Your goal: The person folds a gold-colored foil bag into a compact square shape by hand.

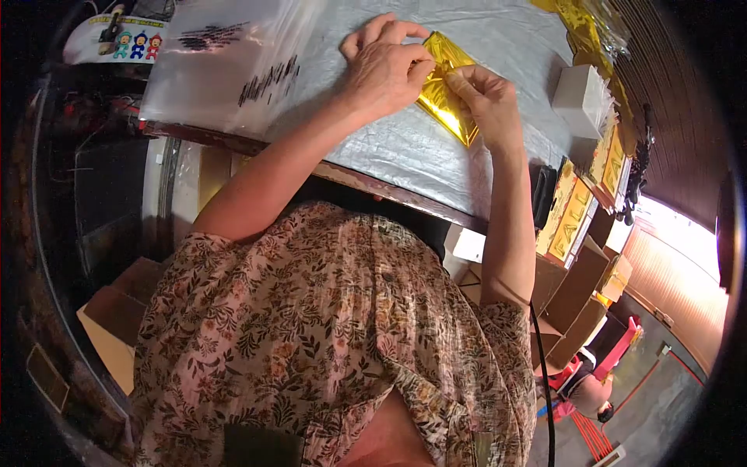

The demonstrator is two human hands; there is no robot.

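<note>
A shiny gold foil packet [445,111] lies at a slant over the silver-grey covered table [373,159]. My left hand [389,68] has its thumb and forefinger closed on the packet's upper left edge, while its other fingers curl above the table. On the packet's right side, my right hand [492,100] pinches the foil between thumb and fingers. Both fingertips are close together near the upper part of the packet. Whether the packet contains anything cannot be seen.
Clear plastic bags [210,89] with dark markings lie left on the table. A white box [580,97] stands at the right, near more gold foil [585,35]. Yellow lettered boxes [572,218] and open cardboard boxes [576,300] are below. Another person [587,393] is at lower right.
</note>
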